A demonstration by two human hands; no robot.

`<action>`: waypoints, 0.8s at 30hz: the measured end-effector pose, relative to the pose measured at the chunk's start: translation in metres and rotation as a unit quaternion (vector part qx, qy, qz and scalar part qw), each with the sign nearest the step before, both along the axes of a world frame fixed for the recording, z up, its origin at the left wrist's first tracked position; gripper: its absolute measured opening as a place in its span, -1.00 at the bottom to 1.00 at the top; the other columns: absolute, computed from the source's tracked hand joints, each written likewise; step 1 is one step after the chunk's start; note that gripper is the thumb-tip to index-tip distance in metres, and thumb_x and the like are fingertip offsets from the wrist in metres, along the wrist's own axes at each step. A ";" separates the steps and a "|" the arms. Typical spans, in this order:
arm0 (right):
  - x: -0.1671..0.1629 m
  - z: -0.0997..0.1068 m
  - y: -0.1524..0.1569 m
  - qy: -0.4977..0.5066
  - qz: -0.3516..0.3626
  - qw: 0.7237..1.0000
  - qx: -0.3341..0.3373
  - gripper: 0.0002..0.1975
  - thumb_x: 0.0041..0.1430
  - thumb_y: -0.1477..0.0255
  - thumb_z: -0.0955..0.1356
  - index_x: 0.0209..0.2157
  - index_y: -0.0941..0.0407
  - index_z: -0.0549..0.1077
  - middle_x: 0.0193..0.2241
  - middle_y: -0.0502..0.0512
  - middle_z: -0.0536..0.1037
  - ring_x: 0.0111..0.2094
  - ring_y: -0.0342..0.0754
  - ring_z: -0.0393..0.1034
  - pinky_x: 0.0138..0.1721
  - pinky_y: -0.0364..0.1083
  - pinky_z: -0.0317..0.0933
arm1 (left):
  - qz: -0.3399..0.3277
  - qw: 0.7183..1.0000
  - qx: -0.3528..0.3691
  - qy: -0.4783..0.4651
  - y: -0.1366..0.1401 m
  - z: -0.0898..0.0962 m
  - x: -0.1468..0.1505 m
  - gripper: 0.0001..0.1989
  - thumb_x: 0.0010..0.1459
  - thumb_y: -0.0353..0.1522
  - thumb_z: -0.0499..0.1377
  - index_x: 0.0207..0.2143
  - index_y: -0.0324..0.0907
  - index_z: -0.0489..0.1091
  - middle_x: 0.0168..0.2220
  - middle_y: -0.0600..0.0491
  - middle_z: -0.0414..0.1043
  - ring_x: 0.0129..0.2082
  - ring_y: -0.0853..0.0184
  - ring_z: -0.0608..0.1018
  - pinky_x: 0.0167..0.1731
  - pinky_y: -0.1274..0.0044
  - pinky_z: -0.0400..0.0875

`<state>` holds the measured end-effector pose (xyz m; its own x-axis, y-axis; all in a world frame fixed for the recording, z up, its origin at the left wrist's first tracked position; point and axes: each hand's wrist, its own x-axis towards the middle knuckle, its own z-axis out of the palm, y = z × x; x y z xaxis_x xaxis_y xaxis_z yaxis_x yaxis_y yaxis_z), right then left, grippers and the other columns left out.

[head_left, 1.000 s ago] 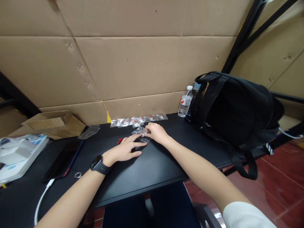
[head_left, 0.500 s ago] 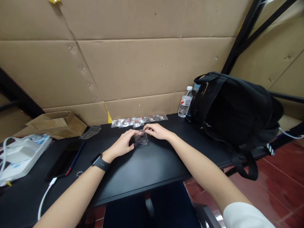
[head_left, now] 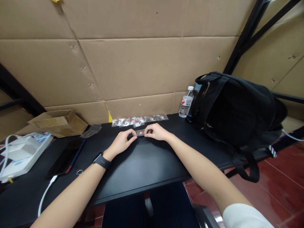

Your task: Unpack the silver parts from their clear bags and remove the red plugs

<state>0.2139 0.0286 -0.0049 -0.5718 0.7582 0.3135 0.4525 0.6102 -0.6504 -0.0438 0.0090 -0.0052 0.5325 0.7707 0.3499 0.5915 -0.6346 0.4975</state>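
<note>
A small clear packet [head_left: 140,132], presumably light, slick and pliable, so best held by its edges, is pinched at opposite ends by the left hand [head_left: 123,140] and the right hand [head_left: 156,131], on or just above the tabletop [head_left: 142,166], near a row of similar packets [head_left: 139,120].

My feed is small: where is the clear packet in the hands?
In the head view, the clear packet is near the middle, between the left hand and right hand, nearer than the packet row along the cardboard wall.
</note>
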 end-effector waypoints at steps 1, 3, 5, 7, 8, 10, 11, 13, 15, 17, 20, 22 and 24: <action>0.001 -0.001 0.001 0.008 -0.007 1.000 -0.021 -0.94 0.15 0.45 0.45 -0.32 0.15 0.59 -0.41 0.03 0.61 -0.40 -0.15 0.48 -0.26 -0.18 0.28 | 0.008 1.000 -0.010 -0.011 0.000 -0.001 0.001 -0.79 0.30 -0.19 0.11 -0.22 -0.12 0.42 -0.21 0.05 0.57 -0.34 0.32 0.56 -0.40 0.54 0.35; 0.002 -0.003 0.003 0.042 -0.006 0.997 -0.071 -0.89 0.12 0.41 0.46 -0.33 0.17 0.57 -0.42 0.04 0.62 -0.41 -0.13 0.49 -0.27 -0.17 0.30 | 0.020 0.999 -0.027 -0.043 0.000 -0.004 0.003 -0.78 0.28 -0.17 0.13 -0.16 -0.11 0.39 -0.21 0.04 0.59 -0.33 0.30 0.58 -0.41 0.54 0.35; 0.001 -0.006 0.006 0.095 0.006 0.987 -0.129 -0.84 0.09 0.36 0.47 -0.34 0.18 0.54 -0.39 0.08 0.63 -0.42 -0.12 0.49 -0.29 -0.15 0.34 | 0.023 0.995 -0.049 -0.084 0.001 -0.006 0.004 -0.73 0.27 -0.17 0.15 -0.07 -0.10 0.33 -0.26 0.05 0.60 -0.32 0.29 0.60 -0.35 0.53 0.38; 0.000 -0.009 0.008 0.142 0.011 0.974 -0.178 -0.79 0.05 0.36 0.48 -0.30 0.17 0.49 -0.39 0.10 0.63 -0.43 -0.11 0.49 -0.32 -0.13 0.37 | 0.023 0.990 -0.071 -0.117 0.001 -0.008 0.005 -0.67 0.25 -0.19 0.17 0.01 -0.09 0.26 -0.31 0.08 0.60 -0.33 0.30 0.61 -0.28 0.51 0.40; -0.001 -0.009 0.009 0.160 0.006 0.968 -0.193 -0.76 0.04 0.38 0.48 -0.26 0.17 0.47 -0.41 0.09 0.62 -0.44 -0.11 0.49 -0.34 -0.13 0.37 | 0.028 0.989 -0.078 -0.122 0.002 -0.009 0.005 -0.64 0.25 -0.19 0.17 0.04 -0.09 0.23 -0.33 0.09 0.60 -0.35 0.31 0.61 -0.28 0.51 0.40; -0.001 -0.010 0.008 0.182 -0.013 0.962 -0.203 -0.67 0.02 0.45 0.47 -0.16 0.14 0.40 -0.47 0.04 0.61 -0.48 -0.12 0.46 -0.39 -0.16 0.35 | 0.051 0.989 -0.083 -0.113 0.002 -0.009 0.005 -0.59 0.23 -0.20 0.18 0.08 -0.08 0.20 -0.35 0.12 0.60 -0.45 0.34 0.58 -0.34 0.53 0.38; -0.001 -0.010 0.008 0.183 -0.023 0.962 -0.203 -0.62 0.01 0.48 0.46 -0.11 0.12 0.36 -0.49 0.00 0.60 -0.51 -0.14 0.44 -0.42 -0.17 0.33 | 0.064 0.989 -0.085 -0.102 0.001 -0.009 0.005 -0.57 0.22 -0.20 0.19 0.10 -0.07 0.19 -0.36 0.13 0.60 -0.51 0.36 0.55 -0.39 0.54 0.36; -0.001 -0.010 0.006 0.159 -0.037 0.968 -0.191 -0.58 0.01 0.54 0.43 -0.07 0.10 0.33 -0.51 -0.05 0.59 -0.55 -0.16 0.41 -0.43 -0.20 0.29 | 0.078 0.989 -0.090 -0.082 0.001 -0.009 0.005 -0.56 0.22 -0.20 0.18 0.10 -0.07 0.19 -0.37 0.15 0.60 -0.61 0.40 0.47 -0.45 0.56 0.32; -0.002 -0.008 0.005 0.108 -0.045 0.980 -0.161 -0.64 0.02 0.58 0.40 -0.10 0.10 0.39 -0.50 -0.06 0.59 -0.55 -0.18 0.39 -0.41 -0.21 0.26 | 0.076 0.991 -0.083 -0.067 0.000 -0.009 0.005 -0.62 0.24 -0.21 0.16 0.07 -0.07 0.22 -0.39 0.17 0.60 -0.63 0.41 0.45 -0.45 0.56 0.31; -0.003 -0.006 0.003 0.049 -0.057 0.991 -0.108 -0.75 0.06 0.60 0.37 -0.18 0.12 0.48 -0.48 -0.05 0.59 -0.51 -0.19 0.40 -0.36 -0.21 0.24 | 0.065 0.995 -0.053 -0.049 -0.001 -0.008 0.007 -0.74 0.27 -0.22 0.14 -0.02 -0.07 0.32 -0.39 0.16 0.59 -0.57 0.39 0.50 -0.40 0.56 0.32; -0.006 -0.003 -0.001 -0.026 -0.067 0.997 -0.027 -0.76 0.11 0.63 0.33 -0.24 0.13 0.58 -0.47 -0.02 0.58 -0.45 -0.18 0.42 -0.28 -0.20 0.21 | 0.033 0.999 -0.007 -0.019 -0.003 -0.006 0.010 -0.82 0.31 -0.24 0.10 -0.16 -0.09 0.44 -0.36 0.11 0.58 -0.42 0.34 0.56 -0.30 0.53 0.36; -0.008 -0.002 -0.004 -0.061 -0.070 0.996 0.005 -0.71 0.12 0.65 0.31 -0.22 0.13 0.61 -0.48 -0.01 0.57 -0.44 -0.17 0.41 -0.27 -0.20 0.20 | 0.011 1.000 0.015 0.003 -0.003 -0.006 0.011 -0.77 0.34 -0.25 0.07 -0.14 -0.09 0.49 -0.29 0.06 0.57 -0.32 0.30 0.58 -0.21 0.50 0.39; -0.009 0.000 -0.007 -0.091 -0.074 0.993 0.024 -0.67 0.13 0.65 0.28 -0.19 0.12 0.62 -0.48 -0.01 0.55 -0.44 -0.16 0.40 -0.27 -0.19 0.20 | 0.013 0.999 0.035 0.035 -0.001 -0.008 0.010 -0.72 0.35 -0.24 0.05 -0.07 -0.08 0.52 -0.24 0.02 0.54 -0.23 0.26 0.57 -0.14 0.45 0.39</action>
<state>0.2054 0.0217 -0.0046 -0.5048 0.8251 0.2537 0.6469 0.5561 -0.5218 -0.0333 0.0075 -0.0135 0.5375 0.7597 0.3659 0.6397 -0.6501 0.4101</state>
